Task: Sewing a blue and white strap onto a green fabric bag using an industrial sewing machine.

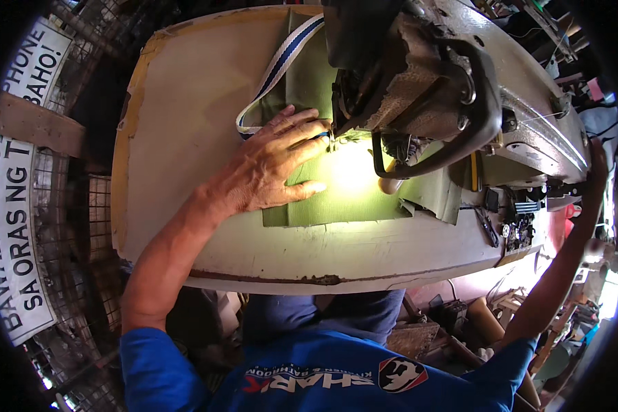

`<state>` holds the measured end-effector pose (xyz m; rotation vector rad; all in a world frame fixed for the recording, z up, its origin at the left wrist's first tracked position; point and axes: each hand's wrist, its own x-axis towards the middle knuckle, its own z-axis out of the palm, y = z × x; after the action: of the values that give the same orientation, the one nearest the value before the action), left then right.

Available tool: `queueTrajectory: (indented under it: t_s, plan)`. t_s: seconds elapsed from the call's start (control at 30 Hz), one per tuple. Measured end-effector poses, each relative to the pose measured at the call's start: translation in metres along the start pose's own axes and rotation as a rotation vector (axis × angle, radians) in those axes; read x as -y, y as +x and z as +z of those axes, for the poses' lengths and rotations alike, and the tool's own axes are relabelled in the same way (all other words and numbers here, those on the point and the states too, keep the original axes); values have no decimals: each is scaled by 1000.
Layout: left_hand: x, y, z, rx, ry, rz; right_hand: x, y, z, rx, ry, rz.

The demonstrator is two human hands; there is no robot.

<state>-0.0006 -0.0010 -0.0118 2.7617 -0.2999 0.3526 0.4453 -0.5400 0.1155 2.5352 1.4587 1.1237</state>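
My left hand (275, 161) lies flat with its fingers spread on a piece of green fabric (302, 214). Its fingertips press on a white strap with a blue stripe (287, 60), right beside the needle area of a sewing machine (535, 117). The strap loops up and away from the fabric behind the hand. At the far right, my right hand (597, 165) reaches to the end of the machine, where the handwheel would be; its fingers are dark and too unclear to read. A bright light shines on the fabric under the machine head.
A curved dark bar (484, 130) sticks out from the machine head. Small tools, including dark scissors or snips (487, 228), and metal parts (520, 225) lie at the table's right front. The pale tabletop (185, 137) has a worn front edge. Wire mesh with signs stands at left.
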Motion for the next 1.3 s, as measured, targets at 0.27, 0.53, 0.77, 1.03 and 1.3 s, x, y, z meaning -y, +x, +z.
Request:
queueTrajectory:
  t_s: [0.27,0.53,0.77,1.03,1.3]
  plan:
    - [-2,7,-12,43,-70,-31,99,-42,39,-469,357,892]
    - [72,88,-40,313,24,-153,405,-5,-45,187,692,706]
    - [39,5,-25,96,419,-384,431,63,15,135,466,55]
    - [-81,-48,-44,215,554,-677,414,83,46,24,734,-79]
    - [-42,-6,-27,20,196,-42,451,68,20,206,905,-200]
